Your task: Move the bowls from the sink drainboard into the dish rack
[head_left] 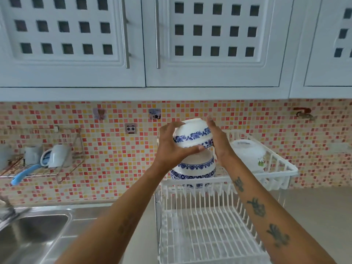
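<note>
Both my hands hold a white bowl with a blue flower band (192, 133), upside down, above the upper tier of the white dish rack (276, 174). My left hand (171, 145) grips its left side and rim. My right hand (219, 140) presses flat against its right side. Directly below, two matching blue-patterned bowls (196, 166) sit stacked upside down in the rack's upper tier. A plain white bowl (247, 153) lies to their right in the same tier. The rack's lower tier (205, 239) holds nothing that I can see.
A steel sink (32, 235) with its drainboard (85, 212) lies at lower left. A wall wire shelf (43, 168) carries a mug and a blue-handled utensil. White cupboards hang overhead, with a mosaic tile wall behind. Grey counter extends right of the rack.
</note>
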{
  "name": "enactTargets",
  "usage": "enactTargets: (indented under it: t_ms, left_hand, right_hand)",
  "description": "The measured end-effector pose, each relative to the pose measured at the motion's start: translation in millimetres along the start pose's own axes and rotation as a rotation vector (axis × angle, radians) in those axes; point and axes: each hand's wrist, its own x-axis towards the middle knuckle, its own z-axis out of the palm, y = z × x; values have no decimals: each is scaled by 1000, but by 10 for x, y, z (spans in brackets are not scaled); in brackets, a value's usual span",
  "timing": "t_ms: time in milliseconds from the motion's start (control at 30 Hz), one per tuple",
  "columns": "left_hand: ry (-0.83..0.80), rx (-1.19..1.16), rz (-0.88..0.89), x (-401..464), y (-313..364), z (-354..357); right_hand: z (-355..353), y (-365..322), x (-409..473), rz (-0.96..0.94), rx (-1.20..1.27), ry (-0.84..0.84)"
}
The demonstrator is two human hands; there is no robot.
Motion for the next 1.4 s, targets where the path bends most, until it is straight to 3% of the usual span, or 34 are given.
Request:
enactTargets:
  t_ms: [167, 700, 1067, 1267, 1400]
  left_hand:
    - [11, 135, 23, -31, -117, 174]
    - [-110, 322, -3, -100, -220, 302]
    - [-287, 448, -41, -176, -195, 219]
    - [-417, 678, -85, -269, 12, 62]
    - [-387, 649, -27, -449, 222, -83]
  right_hand:
    - [35, 180, -9, -5, -44, 94]
    - [-26, 385, 119, 196, -77, 21]
    - [11, 348, 47, 257, -138, 23]
    - [1, 153, -77, 316, -443, 49]
    - [10, 40, -387, 204, -567, 130]
